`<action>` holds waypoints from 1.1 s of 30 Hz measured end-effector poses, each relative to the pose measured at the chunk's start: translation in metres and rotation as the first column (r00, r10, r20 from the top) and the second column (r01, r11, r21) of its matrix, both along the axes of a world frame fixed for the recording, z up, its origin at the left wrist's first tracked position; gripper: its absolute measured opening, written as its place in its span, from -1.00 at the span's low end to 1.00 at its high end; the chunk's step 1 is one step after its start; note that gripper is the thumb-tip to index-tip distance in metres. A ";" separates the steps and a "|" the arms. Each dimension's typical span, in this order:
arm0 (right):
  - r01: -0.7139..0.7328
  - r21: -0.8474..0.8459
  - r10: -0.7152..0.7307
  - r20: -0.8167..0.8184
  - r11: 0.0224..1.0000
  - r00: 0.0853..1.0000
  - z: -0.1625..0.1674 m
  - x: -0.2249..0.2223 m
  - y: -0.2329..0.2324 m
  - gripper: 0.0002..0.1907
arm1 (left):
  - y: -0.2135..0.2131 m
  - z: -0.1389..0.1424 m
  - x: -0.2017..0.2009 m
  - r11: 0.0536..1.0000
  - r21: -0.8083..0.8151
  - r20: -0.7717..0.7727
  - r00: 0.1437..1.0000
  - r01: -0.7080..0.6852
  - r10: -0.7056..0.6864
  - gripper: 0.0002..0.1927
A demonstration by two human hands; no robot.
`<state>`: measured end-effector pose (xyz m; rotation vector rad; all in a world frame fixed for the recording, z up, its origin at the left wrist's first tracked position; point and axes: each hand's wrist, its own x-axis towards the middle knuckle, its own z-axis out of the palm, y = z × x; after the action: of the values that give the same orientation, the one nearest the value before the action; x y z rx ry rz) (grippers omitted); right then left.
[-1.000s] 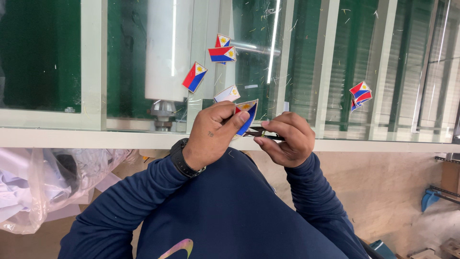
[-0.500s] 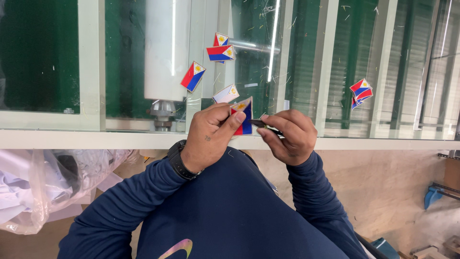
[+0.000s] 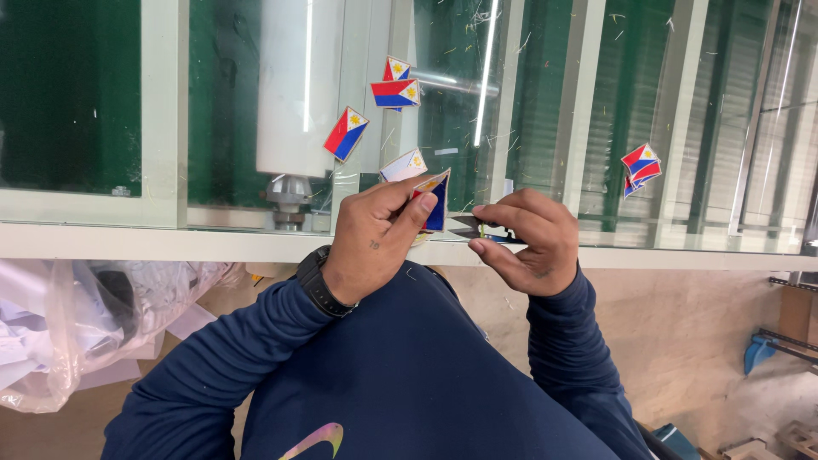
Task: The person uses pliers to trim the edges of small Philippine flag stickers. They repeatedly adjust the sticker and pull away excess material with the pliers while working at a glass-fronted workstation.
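At the far left, a crumpled clear plastic bag (image 3: 64,328) is lying below the white edge of the glass table (image 3: 128,241), out of the way of the hands. A little to the right, a white roll (image 3: 298,85) is showing under the glass, and loose flag patches (image 3: 345,133) in red, blue and white are resting on the glass, probably so that they can be reached easily.

In the middle, the left hand (image 3: 371,247), with a black watch (image 3: 322,281) on its wrist, is pinching one flag patch in hand (image 3: 434,200) between the thumb and the fingers. The grip is narrow and firm, and the patch is standing upright, just above the near edge of the table, so that its edge is facing the other hand.

Just beside it, the right hand (image 3: 524,243) is closing around small dark snips (image 3: 467,226), whose tip is pointing at the patch's edge, very near to it; I cannot tell if it is touching.

Further right, a small pile of patches (image 3: 641,166) is lying well apart on the glass.
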<state>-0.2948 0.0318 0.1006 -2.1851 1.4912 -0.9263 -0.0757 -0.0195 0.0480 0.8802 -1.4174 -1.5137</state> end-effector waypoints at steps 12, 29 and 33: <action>-0.053 -0.040 0.051 -0.051 0.998 0.997 -0.002 0.002 -0.004 -0.65 | -0.002 0.007 -0.002 0.996 0.053 0.010 0.998 0.065 -0.066 -0.64; -0.029 0.062 0.027 0.027 0.998 0.999 -0.009 -0.001 -0.001 -0.74 | -0.001 -0.009 -0.010 0.942 0.307 -0.144 0.985 0.133 -0.092 -0.60; 0.020 0.059 -0.021 0.028 0.998 0.999 -0.018 -0.005 0.004 -0.70 | 0.001 -0.010 -0.008 0.947 0.281 -0.179 0.978 0.154 -0.106 -0.62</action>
<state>-0.2997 0.0363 0.0822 -2.1105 1.5109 -0.9052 -0.0840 -0.0184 0.0382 0.8288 -1.1694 -1.8879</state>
